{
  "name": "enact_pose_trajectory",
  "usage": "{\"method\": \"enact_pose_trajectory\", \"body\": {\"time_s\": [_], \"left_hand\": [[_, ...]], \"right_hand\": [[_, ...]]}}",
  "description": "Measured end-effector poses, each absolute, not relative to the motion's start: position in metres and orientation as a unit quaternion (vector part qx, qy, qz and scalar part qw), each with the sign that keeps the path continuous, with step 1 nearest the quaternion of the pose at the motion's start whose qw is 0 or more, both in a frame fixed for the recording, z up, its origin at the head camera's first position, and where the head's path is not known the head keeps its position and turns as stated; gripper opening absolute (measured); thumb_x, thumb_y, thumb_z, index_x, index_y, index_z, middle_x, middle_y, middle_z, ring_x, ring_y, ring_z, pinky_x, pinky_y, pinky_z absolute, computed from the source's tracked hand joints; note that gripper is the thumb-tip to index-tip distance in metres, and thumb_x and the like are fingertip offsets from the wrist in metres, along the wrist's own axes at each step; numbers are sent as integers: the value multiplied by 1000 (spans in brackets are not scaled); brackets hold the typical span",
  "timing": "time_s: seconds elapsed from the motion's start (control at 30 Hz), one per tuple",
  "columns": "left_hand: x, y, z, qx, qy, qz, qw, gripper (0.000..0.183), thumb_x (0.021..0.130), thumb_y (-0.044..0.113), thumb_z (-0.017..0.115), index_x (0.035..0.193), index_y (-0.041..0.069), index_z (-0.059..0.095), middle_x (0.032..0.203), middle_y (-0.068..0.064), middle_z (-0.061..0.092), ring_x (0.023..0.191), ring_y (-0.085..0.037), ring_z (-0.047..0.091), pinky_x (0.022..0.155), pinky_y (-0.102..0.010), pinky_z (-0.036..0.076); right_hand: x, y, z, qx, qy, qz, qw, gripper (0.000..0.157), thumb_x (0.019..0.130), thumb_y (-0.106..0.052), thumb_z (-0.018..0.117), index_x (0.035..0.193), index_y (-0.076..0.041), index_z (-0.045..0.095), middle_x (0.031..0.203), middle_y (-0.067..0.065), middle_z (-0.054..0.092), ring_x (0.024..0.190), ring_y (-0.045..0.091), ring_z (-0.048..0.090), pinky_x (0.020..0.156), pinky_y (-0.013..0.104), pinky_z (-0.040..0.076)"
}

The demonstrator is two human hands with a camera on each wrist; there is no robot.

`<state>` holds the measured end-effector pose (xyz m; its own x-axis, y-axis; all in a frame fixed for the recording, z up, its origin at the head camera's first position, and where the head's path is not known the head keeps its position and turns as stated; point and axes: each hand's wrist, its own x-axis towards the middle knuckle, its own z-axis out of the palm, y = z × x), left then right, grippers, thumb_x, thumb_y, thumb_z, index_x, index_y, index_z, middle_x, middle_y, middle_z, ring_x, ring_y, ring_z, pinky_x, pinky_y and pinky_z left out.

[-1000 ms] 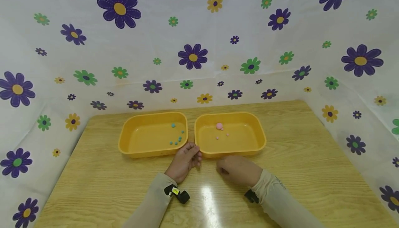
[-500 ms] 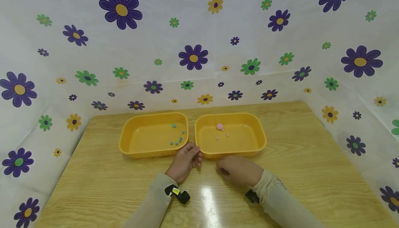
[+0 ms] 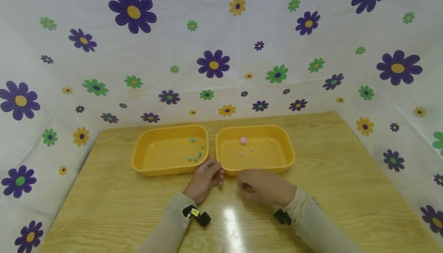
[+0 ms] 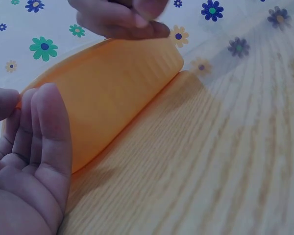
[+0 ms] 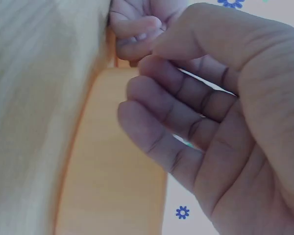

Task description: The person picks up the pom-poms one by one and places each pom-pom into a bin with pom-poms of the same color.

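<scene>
Two yellow trays stand side by side. My left hand (image 3: 204,179) pinches the rim of the right tray (image 3: 271,156) at its near left corner, thumb and forefinger on the edge in the left wrist view. Inside that tray lie a large pink ball (image 3: 243,140) and several smaller pink ones. Blue-green balls (image 3: 199,154) lie along the right side of the left tray (image 3: 160,153). Just in front of the right tray's near wall is my right hand (image 3: 265,188). Its fingers are curled, with the thumb against the forefinger; nothing shows between them, though the fingertips are partly hidden.
The trays sit toward the back of a wooden table (image 3: 346,191). White cloth (image 3: 166,45) with printed flowers hangs behind it and along both sides. Each wrist wears a black strap with a camera (image 3: 203,218).
My right hand has risen slightly toward the right tray's near rim and now overlaps it. The left hand keeps its grip; trays and balls stay put.
</scene>
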<state>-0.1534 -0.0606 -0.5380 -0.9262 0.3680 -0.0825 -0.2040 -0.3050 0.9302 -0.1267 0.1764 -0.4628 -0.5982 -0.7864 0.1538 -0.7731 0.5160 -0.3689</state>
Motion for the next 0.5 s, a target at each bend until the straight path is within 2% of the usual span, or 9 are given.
{"method": "enact_pose_trajectory", "body": {"time_s": [0.23,0.4,0.5], "left_hand": [[-153,-61,-537,69,561,805,179,13,110,21,55,100,12,54,92,0,63,80,-10,62,70,-23,56],[-153,-61,-536,68,562,804,182,13,109,21,55,100,13,54,92,0,62,81,-11,62,71,-23,56],[-153,-61,-535,70,562,804,183,13,110,21,55,100,13,54,92,0,62,82,-11,62,71,-23,56]], "right_hand": [[-129,185,-448,-417,883,-204,-73,15,87,-4,73,89,-16,64,81,-10,56,73,4,49,65,20,48],[-133,196,-440,-376,892,-217,-124,16,85,-3,71,90,-15,62,83,-8,57,75,8,54,71,24,52],[-136,204,-436,-358,892,-235,-145,14,85,-2,67,89,-13,60,84,-5,57,77,10,54,69,25,51]]}}
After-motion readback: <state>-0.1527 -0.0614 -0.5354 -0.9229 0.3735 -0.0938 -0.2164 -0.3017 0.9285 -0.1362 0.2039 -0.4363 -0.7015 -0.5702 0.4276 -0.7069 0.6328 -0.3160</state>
